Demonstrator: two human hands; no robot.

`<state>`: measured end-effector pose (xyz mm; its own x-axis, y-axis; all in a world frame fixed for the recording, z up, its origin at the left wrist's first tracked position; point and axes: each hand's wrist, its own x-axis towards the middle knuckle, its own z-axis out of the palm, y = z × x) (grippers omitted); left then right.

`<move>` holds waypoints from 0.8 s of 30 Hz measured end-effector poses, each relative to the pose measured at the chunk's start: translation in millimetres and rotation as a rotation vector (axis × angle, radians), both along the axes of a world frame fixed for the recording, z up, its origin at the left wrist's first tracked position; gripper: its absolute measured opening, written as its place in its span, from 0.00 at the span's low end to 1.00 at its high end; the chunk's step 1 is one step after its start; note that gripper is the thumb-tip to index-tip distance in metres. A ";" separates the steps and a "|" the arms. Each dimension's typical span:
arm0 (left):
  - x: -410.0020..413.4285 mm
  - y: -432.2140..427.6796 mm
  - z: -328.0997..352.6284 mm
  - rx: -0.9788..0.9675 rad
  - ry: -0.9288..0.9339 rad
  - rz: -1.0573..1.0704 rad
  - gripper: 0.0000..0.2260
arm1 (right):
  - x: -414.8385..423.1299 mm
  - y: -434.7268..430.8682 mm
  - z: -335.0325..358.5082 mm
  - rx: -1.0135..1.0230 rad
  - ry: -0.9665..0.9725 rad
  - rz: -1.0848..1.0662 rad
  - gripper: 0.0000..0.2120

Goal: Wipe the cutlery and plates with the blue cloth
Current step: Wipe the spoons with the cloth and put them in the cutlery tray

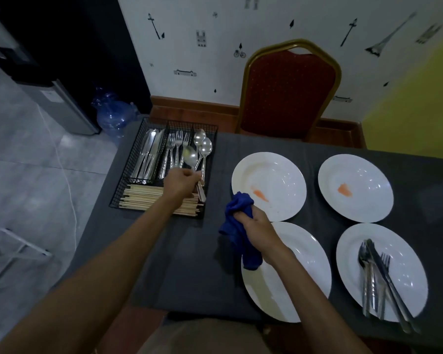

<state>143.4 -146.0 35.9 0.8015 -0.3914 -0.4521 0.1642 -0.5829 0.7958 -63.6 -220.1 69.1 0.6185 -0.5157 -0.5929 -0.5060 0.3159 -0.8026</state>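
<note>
Spoon in the left hand (180,183), blue cloth (237,208) in the right hand (260,229).
The left fingers were curled round the spoon (190,155) handle over the black wire cutlery basket (128,162). The right fingers clenched the bunched cloth above the near-left plate (304,264), just beside the orange-smeared far-left plate (279,175). Used cutlery (376,277) lay on the near-right plate (407,264).

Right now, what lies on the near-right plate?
A spoon, a fork and a knife, piled, handles overhanging the plate at its near rim. Any pieces beneath are hidden.
</note>
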 end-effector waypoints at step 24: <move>-79.8 -22.7 8.1 0.096 -0.243 -0.434 0.09 | -41.9 -22.3 -20.8 0.005 0.037 -0.265 0.06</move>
